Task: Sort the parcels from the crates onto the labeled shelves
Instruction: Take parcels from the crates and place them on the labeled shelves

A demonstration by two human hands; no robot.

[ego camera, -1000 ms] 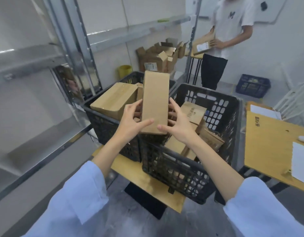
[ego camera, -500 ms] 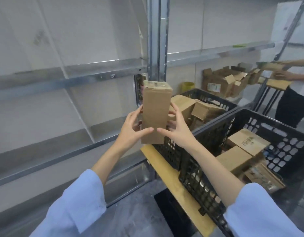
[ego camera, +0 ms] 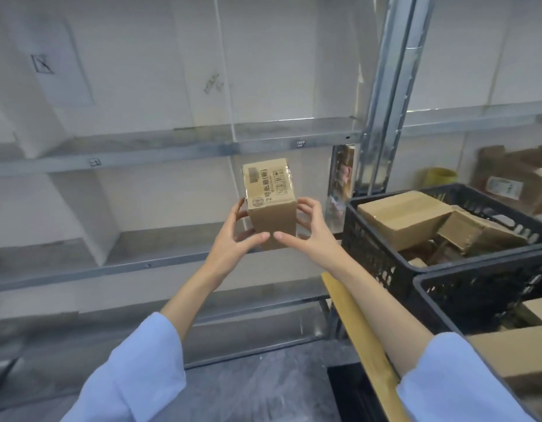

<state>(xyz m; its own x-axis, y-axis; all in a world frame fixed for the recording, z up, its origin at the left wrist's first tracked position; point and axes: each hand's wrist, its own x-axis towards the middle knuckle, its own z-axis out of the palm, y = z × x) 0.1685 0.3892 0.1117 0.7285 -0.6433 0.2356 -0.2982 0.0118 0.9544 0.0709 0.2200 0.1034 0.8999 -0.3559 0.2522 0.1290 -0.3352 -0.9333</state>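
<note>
A small brown cardboard parcel [ego camera: 271,202] with black print on its top face hangs in the air in front of the metal shelves [ego camera: 172,149]. My left hand [ego camera: 233,239] grips its left side and my right hand [ego camera: 309,233] grips its right side, thumbs under the near face. The parcel is level with the gap between the upper shelf and the middle shelf [ego camera: 160,263]. To the right, a black crate [ego camera: 385,257] holds several more cardboard parcels [ego camera: 406,214].
A second black crate [ego camera: 464,296] with boxes stands nearer at the lower right, both on a wooden board [ego camera: 361,339]. A steel upright post [ego camera: 388,95] divides the shelving. White dividers [ego camera: 93,214] split the shelf bays. A yellow bin [ego camera: 440,175] and loose cartons lie beyond.
I have turned left from the crates toward the shelves. Both hands have carried the parcel along and tipped it, so its printed top now faces me.
</note>
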